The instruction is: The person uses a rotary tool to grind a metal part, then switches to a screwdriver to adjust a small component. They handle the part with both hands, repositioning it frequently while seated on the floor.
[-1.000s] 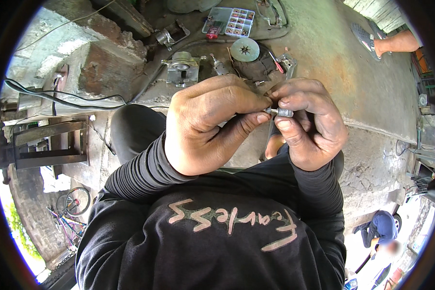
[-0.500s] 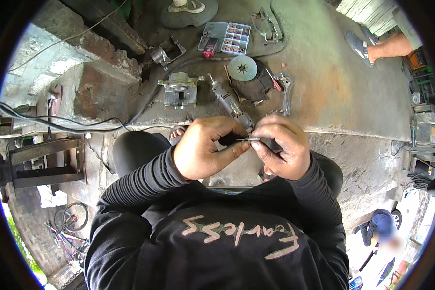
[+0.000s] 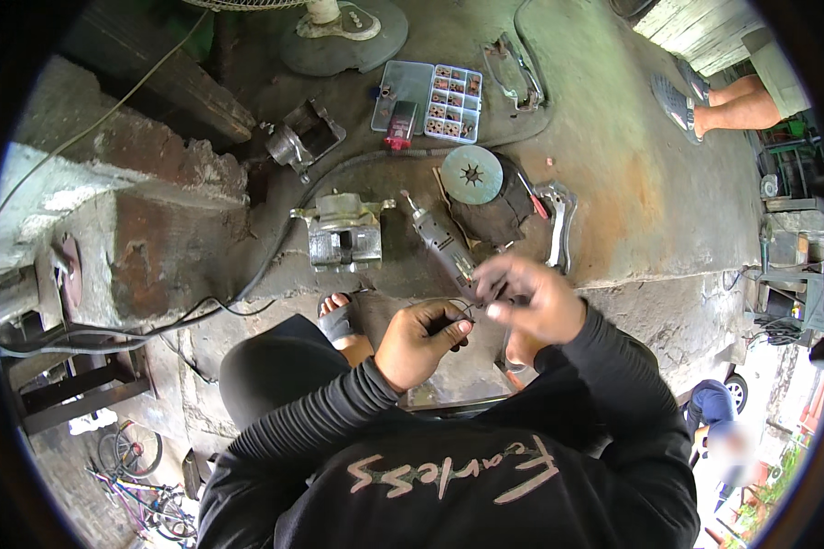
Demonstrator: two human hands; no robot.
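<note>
My left hand point(image 3: 421, 344) is closed in a pinch above the gap between my knees, and a thin dark curved piece point(image 3: 460, 306) rises from its fingertips. My right hand point(image 3: 533, 300), smeared by motion, hovers to the right and farther forward, by the rear end of a grey rotary tool point(image 3: 441, 243). Whether its fingers hold anything is hidden by the blur. The tool lies on the stone ledge with its tip pointing away from me. Left of it sits a metal brake caliper point(image 3: 343, 233).
Behind the tool, a round blue-green disc point(image 3: 471, 175) rests on a dark cloth point(image 3: 499, 212). A compartment box point(image 3: 453, 102) of small copper-coloured parts lies farther back, beside a red-and-black box point(image 3: 400, 124). Another metal casting point(image 3: 304, 137), a cable point(image 3: 284, 233) and a fan base point(image 3: 343, 41) surround them. A person's feet point(image 3: 677, 105) stand far right.
My hands, earlier together on a small slim metal piece, have come apart. The left moved nearer to me, while the right shifted slightly nearer and blurred. The view has tilted slightly.
</note>
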